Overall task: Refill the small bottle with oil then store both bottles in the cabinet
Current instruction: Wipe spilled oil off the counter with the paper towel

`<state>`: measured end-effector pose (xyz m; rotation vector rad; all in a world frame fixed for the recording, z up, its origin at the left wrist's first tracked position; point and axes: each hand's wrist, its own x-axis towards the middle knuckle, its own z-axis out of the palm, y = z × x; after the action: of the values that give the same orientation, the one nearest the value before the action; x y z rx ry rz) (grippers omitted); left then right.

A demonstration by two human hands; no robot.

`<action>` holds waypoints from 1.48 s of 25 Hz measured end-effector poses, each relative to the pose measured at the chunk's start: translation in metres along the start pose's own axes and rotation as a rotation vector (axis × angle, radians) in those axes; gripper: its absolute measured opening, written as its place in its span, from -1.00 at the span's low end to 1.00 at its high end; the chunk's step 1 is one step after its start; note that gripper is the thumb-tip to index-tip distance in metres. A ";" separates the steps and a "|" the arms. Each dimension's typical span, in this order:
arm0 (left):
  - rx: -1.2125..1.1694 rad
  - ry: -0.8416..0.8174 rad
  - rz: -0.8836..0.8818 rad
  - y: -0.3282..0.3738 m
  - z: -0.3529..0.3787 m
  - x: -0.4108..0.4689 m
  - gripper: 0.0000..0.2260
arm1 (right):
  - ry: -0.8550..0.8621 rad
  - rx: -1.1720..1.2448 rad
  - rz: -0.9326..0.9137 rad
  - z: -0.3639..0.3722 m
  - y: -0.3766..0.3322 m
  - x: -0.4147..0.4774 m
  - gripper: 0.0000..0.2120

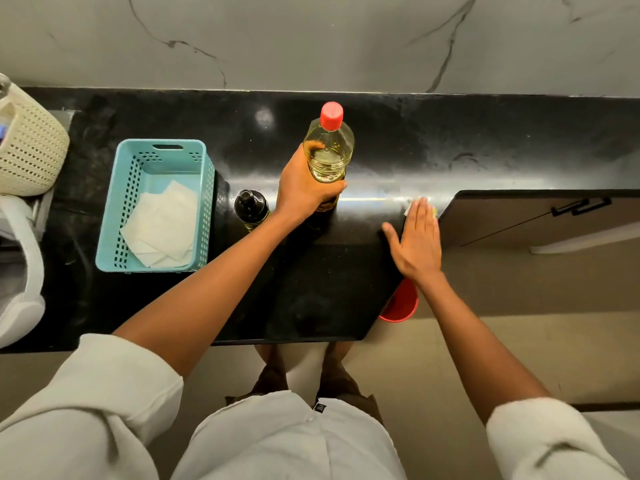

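A large clear bottle [328, 152] of yellow oil with a red cap stands on the black counter [311, 289]. My left hand [304, 188] grips it round its lower body. The small dark bottle [251, 208] with a black cap stands just left of that hand, upright and untouched. My right hand [417, 239] lies flat with straight fingers at the counter's right edge, pressing on a white and yellow cloth [414, 206] mostly hidden under the fingertips. A cabinet door [519, 216] with black handles shows at the right, below the counter.
A teal plastic basket [119, 216] holding white paper napkins sits left of the small bottle. A cream woven basket [31, 154] and a white appliance [20, 268] stand at the far left. A red bucket [401, 306] is on the floor under the counter's right corner.
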<state>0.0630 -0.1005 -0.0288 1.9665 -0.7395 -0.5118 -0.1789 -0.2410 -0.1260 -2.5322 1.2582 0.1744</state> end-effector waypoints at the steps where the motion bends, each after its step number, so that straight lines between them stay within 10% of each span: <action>1: -0.009 -0.022 -0.008 0.000 -0.002 -0.001 -0.27 | -0.004 0.008 0.013 -0.003 -0.007 0.014 -0.04; 7: -0.064 -0.154 -0.221 -0.001 -0.009 -0.027 0.30 | -0.118 -0.003 -0.330 0.049 -0.115 -0.090 -0.05; 14: -0.057 -0.269 -0.267 -0.018 -0.029 -0.109 -0.25 | -0.231 -0.017 -0.756 0.104 -0.209 -0.191 -0.20; 24: -0.218 -0.095 -0.293 -0.074 -0.061 -0.172 -0.72 | 0.033 0.014 -0.165 0.068 -0.135 -0.133 -0.13; 31: -0.118 -0.273 -0.370 -0.084 -0.043 -0.180 -0.62 | -0.146 -0.125 -0.546 0.110 -0.163 -0.229 -0.21; 37: -0.038 -0.320 -0.319 -0.082 -0.040 -0.172 -0.64 | 0.036 -0.053 -0.492 0.081 -0.099 -0.217 -0.23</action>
<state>-0.0145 0.0724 -0.0732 1.9997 -0.6041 -1.0427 -0.2297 0.0055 -0.1288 -2.8089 0.6136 0.0500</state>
